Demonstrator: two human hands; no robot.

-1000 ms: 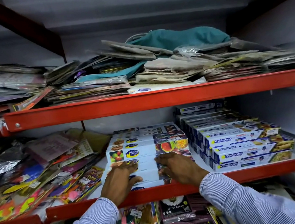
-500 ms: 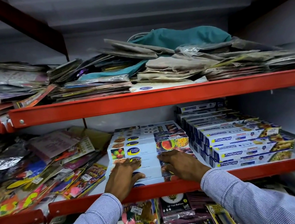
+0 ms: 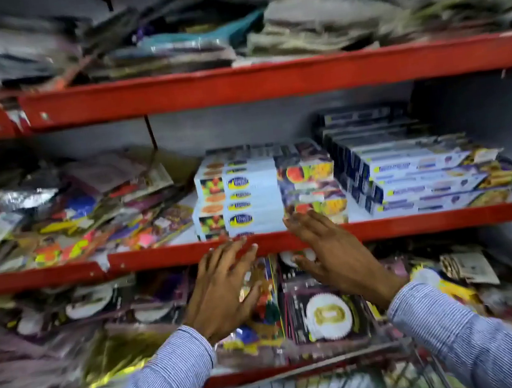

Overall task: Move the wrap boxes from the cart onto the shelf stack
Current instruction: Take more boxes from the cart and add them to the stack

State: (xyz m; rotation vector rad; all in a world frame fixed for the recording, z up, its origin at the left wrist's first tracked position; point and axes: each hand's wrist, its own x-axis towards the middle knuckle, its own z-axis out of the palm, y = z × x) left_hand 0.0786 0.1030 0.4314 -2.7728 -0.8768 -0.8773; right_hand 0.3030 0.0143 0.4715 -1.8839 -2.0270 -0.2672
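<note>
Both hands have been drawn back off the wrap boxes (image 3: 267,189), stacked at 12 o'clock on the shelf (image 3: 413,225). Left hand (image 3: 224,291) and right hand (image 3: 333,255) are held empty, fingers spread. The boxes are judged light, stiff and best gripped at the 2 ends.

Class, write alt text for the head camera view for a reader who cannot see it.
Two empty hands, left hand and right hand, open in front of the red shelf edge, just below a stack of wrap boxes on the middle shelf. A second stack of boxes sits to its right, with loose packets on the left.
</note>
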